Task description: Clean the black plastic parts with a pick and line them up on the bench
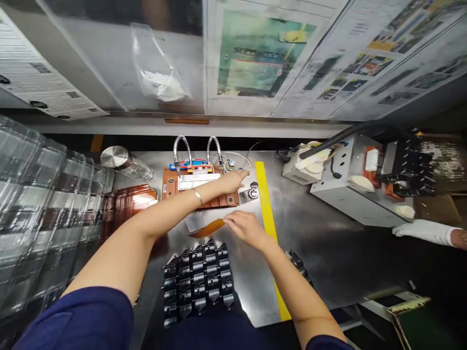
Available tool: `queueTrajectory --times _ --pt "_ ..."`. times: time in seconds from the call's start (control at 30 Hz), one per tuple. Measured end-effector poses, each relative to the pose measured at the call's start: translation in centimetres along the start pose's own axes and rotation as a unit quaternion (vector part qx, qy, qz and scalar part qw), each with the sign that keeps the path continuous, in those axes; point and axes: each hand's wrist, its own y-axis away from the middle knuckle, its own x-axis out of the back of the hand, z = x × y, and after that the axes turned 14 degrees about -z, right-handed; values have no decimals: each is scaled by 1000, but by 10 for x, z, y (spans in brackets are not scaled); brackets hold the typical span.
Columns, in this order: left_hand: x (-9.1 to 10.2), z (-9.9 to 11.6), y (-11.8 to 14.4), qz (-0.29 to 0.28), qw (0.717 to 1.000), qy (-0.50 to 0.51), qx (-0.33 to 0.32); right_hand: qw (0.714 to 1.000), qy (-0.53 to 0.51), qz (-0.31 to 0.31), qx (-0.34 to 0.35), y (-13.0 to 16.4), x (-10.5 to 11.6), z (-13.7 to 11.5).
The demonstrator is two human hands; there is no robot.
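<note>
Orange flex strip (207, 227) at frame centre is pinched in my right hand (245, 226), while my left hand (233, 181) rests open on the brown fixture (171, 184).

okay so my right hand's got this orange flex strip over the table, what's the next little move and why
Probably carry the orange flex strip up to the brown fixture. Your right hand holds it just short of that fixture, and your left hand already rests at the fixture's right end, as if steadying it.

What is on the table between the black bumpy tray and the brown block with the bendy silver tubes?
In the head view, between the black tray and the brown block lies an orange strip with a grey end. The right hand touches it.
</note>
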Motion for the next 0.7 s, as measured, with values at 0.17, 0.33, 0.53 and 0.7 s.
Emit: queueTrajectory --times 0.17,0.33,0.53,0.7 --pt "15 -48 124 -13 979 196 62 958 -229 110 -132 -43 -10 34" --pt "13 -90 188 85 920 360 126 905 -334 155 -212 -70 -28 50" --pt "2 -110 162 214 847 438 210 866 -380 145 -293 -91 -22 43" --pt "8 -122 143 241 820 444 268 846 -391 154 -327 -109 -11 46"
